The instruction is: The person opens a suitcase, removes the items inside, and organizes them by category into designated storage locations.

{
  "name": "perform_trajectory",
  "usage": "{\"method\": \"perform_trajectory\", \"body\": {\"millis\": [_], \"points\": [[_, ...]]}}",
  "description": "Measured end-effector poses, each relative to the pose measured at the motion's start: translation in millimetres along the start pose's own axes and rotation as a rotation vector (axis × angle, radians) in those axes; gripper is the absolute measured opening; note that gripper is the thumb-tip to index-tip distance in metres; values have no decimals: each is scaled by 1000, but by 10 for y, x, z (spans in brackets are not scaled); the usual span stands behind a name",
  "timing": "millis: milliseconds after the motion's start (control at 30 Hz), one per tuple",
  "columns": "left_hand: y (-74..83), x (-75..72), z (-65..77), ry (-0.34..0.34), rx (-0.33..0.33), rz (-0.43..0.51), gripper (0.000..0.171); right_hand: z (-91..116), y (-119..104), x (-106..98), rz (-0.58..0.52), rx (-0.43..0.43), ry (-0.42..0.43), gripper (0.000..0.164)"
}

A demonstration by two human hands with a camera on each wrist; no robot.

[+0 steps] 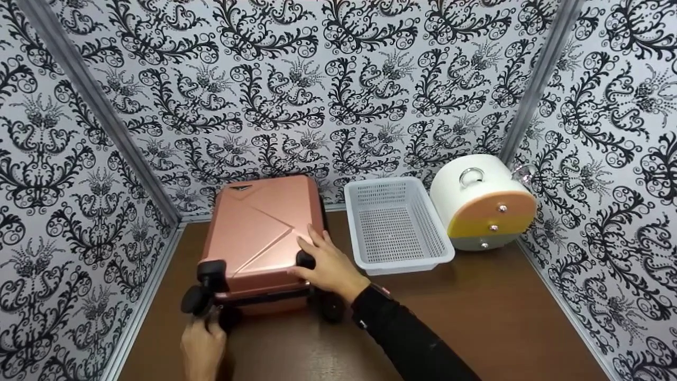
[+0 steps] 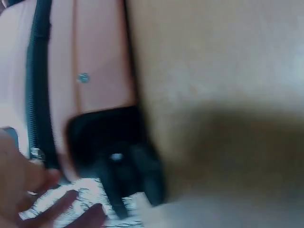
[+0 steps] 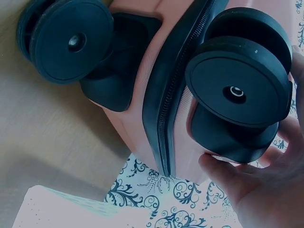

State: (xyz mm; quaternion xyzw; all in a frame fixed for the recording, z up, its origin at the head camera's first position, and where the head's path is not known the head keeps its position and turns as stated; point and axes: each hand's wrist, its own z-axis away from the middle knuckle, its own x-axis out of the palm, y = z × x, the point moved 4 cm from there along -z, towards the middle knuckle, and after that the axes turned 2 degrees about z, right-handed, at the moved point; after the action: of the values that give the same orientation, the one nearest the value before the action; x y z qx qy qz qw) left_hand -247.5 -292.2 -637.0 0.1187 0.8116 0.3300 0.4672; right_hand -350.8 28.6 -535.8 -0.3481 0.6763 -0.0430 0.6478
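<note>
A rose-gold suitcase (image 1: pixel 264 227) lies flat at the left of the table, its black wheels (image 3: pixel 232 88) facing me. My left hand (image 1: pixel 202 341) is at its front left corner, just below a wheel. In the left wrist view, thumb and finger pinch at the zipper pull (image 2: pixel 37 154) on the black zipper (image 2: pixel 39 76), while the other fingers (image 2: pixel 90 216) reach past the edge. With fingers spread, my right hand (image 1: pixel 330 264) rests on the front right corner around the black wheel mount. Its thumb (image 3: pixel 218 171) touches the shell beside that mount.
A white perforated basket (image 1: pixel 444 255) stands right of the suitcase. Beside it is a white rounded box (image 1: pixel 460 174) with coloured drawer fronts and a metal ring. Patterned walls (image 1: pixel 338 95) enclose the brown table (image 1: pixel 402 328) at the back and both sides.
</note>
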Motion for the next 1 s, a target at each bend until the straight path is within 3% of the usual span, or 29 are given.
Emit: {"method": "perform_trajectory", "body": {"millis": [233, 300, 467, 600, 733, 867, 1000], "points": [[-4, 40, -95, 107, 63, 39, 21, 62, -45, -46, 4, 53, 35, 95], [-14, 47, -132, 111, 68, 45, 22, 77, -67, -48, 24, 61, 56, 93], [-104, 71, -175, 21, 12, 59, 26, 148, -76, 13, -27, 122, 78, 98], [-288, 129, -198, -24, -1, 92, 30, 206, -76, 65, -126, 187, 73, 107], [-547, 213, -256, 18, 75, 96, 28, 235, -111, 71, -159, 185, 87, 103], [-701, 255, -352, 24, 140, 87, 22, 252, -136, 44, -156, 151, 113, 92], [-520, 111, -372, -93, 80, 127, 18, 260, -107, 5, -138, 131, 161, 79]]}}
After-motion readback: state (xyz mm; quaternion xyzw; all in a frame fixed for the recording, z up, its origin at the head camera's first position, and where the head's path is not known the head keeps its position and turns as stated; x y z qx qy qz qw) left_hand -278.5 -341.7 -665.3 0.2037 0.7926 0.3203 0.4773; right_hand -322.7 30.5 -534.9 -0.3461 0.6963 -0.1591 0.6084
